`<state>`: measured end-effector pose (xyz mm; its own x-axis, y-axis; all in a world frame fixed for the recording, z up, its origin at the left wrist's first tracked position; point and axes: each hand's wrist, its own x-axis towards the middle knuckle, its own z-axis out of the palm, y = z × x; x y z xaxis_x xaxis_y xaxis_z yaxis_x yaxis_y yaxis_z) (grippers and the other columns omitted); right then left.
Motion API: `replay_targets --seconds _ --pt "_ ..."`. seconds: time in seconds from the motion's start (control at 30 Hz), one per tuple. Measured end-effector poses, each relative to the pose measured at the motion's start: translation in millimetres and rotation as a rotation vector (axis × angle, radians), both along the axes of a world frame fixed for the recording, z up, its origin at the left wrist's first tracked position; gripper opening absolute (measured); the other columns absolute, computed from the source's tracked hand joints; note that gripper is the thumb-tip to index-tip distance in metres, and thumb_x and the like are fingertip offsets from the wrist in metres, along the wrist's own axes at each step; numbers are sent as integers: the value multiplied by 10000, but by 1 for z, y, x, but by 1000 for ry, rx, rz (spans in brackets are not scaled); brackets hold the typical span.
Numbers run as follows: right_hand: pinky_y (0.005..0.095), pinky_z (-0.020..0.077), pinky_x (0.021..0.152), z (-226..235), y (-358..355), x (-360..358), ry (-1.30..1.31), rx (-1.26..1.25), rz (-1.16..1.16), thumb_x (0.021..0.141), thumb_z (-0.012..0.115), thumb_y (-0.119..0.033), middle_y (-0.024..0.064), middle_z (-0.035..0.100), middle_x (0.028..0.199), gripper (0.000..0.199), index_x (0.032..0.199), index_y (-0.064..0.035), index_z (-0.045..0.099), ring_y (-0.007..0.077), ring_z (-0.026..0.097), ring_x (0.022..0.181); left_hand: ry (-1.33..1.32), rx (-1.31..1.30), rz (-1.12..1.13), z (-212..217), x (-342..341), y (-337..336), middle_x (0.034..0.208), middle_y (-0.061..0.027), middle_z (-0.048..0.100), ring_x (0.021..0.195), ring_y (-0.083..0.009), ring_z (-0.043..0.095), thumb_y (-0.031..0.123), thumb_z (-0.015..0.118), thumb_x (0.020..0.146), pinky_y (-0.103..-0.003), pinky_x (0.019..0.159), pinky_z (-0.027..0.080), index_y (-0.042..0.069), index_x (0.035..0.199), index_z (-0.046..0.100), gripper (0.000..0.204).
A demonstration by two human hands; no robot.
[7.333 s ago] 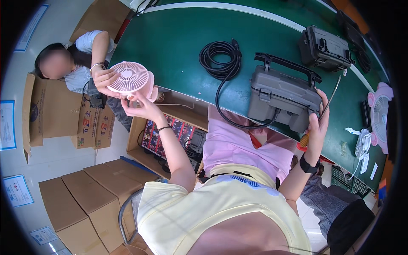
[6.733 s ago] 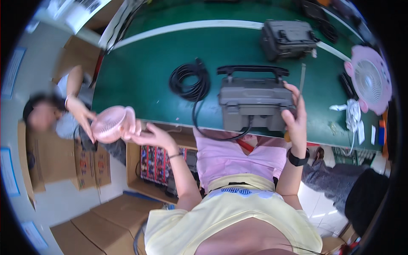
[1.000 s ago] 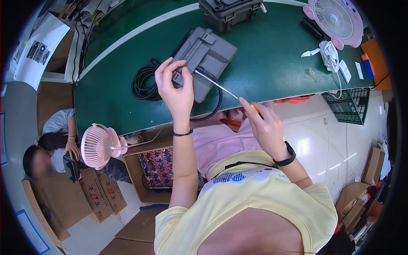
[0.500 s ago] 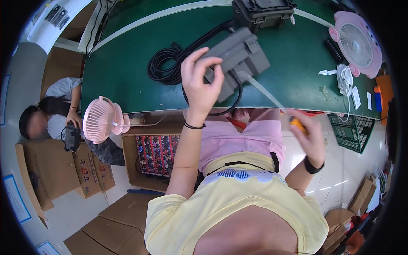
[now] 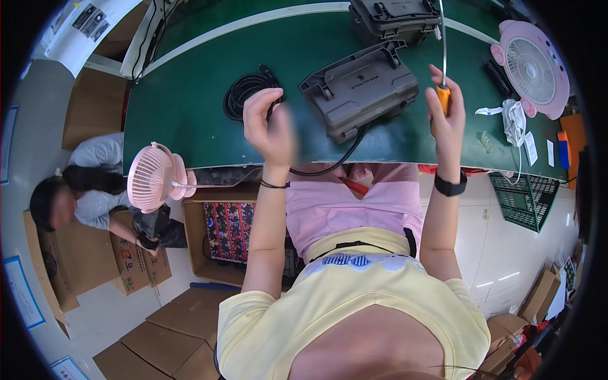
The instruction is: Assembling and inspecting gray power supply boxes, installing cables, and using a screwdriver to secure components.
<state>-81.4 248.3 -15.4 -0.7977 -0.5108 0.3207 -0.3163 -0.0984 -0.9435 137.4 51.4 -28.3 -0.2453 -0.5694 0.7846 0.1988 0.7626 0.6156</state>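
A grey hard plastic box (image 5: pixel 364 95) with latches lies lid up on the green table. A black cable (image 5: pixel 347 154) runs from its near side past the table's edge. Just left of the box hovers my left hand (image 5: pixel 269 130), fingers curved and partly smeared, with a gap to the thumb and nothing visible in it. My right hand (image 5: pixel 449 120), right of the box, is closed round the orange handle of a screwdriver (image 5: pixel 444 95). Its long metal shaft points away from me. A coiled black cable (image 5: pixel 244 95) rests behind my left hand.
A second grey box (image 5: pixel 396 22) stands at the back. Pink fans (image 5: pixel 152 177) sit at the table's left edge and far right. A white cloth bundle (image 5: pixel 513 120) lies on the right, a green crate (image 5: pixel 522 202) below. At left, another person (image 5: pixel 95 177) works near cardboard boxes (image 5: pixel 79 253).
The grey box, tilted before, now lies lid up. My left hand has come off it and moved left. My right hand has risen beside the box, the screwdriver swung to point away.
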Motion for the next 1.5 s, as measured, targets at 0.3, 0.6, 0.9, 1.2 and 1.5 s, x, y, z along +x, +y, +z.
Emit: replay_targets --seconds 0.3,0.6,0.9,1.2,1.5 --pt "204 499 756 -11 -43 28 -100 5 63 921 724 -233 110 676 1227 311 1122 -69 552 103 622 962 -387 -51 4 -17 -10 31 1549 -266 177 1416 -473 250 256 937 589 -527 1146 282 138 1469 320 1081" --pt "243 480 879 -24 -50 50 -109 40 151 898 739 -214 105 657 1298 303 1089 -74 550 113 610 1006 -330 234 -54 -31 10 -22 1368 -162 414 1304 -334 414 298 962 521 -437 1106 361 35 1375 402 1054" --pt "222 493 765 -31 -42 39 -49 166 128 941 669 -154 43 727 1149 185 1069 -31 613 72 616 823 -285 332 11 -34 31 -71 1351 -140 420 1281 -294 430 295 966 540 -397 1095 369 29 1411 404 1070" --pt "261 517 823 -48 -38 35 50 200 55 942 648 -110 77 744 1039 195 1113 -22 621 130 678 898 -234 203 776 -27 60 -175 1449 -238 222 1321 -398 345 321 930 624 -452 1119 333 71 1490 287 1107" --pt "309 538 835 -48 -36 38 225 264 28 910 616 -83 105 729 1088 431 1338 -85 572 218 708 883 -271 270 836 -32 70 -169 1485 -249 156 1347 -420 306 278 908 659 -454 1131 329 75 1534 187 1152"
